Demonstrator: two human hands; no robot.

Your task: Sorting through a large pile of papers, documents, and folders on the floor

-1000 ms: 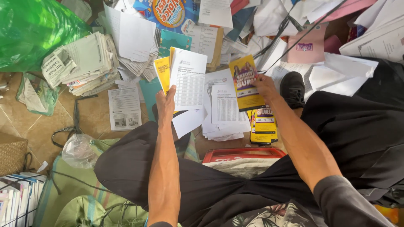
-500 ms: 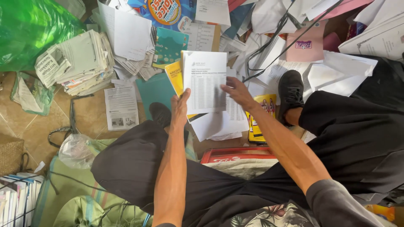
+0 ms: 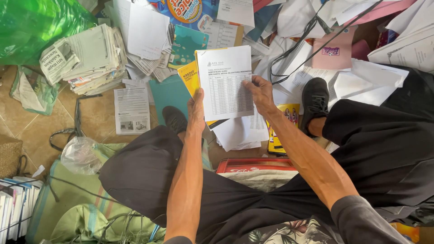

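Note:
My left hand (image 3: 196, 110) and my right hand (image 3: 258, 92) together hold a small stack of papers (image 3: 226, 83) above my lap. The top sheet is white with a printed table. A yellow leaflet (image 3: 189, 77) sticks out behind it on the left side. My left hand grips the stack's lower left edge, and my right hand pinches its right edge with the thumb on the sheet. Below the stack, loose white sheets (image 3: 239, 133) and a yellow booklet (image 3: 281, 131) lie on the floor between my black shoes (image 3: 315, 101).
A pile of newspapers (image 3: 83, 58) and a green plastic bag (image 3: 36, 22) lie at the upper left. Scattered papers, a pink envelope (image 3: 337, 52) and black cables (image 3: 312, 31) cover the floor ahead. A red tin (image 3: 253, 166) sits by my legs; books (image 3: 13, 208) stand lower left.
My right hand left the yellow booklet on the floor and came to the stack's right edge. Both hands raised the stack with the white table sheet on top.

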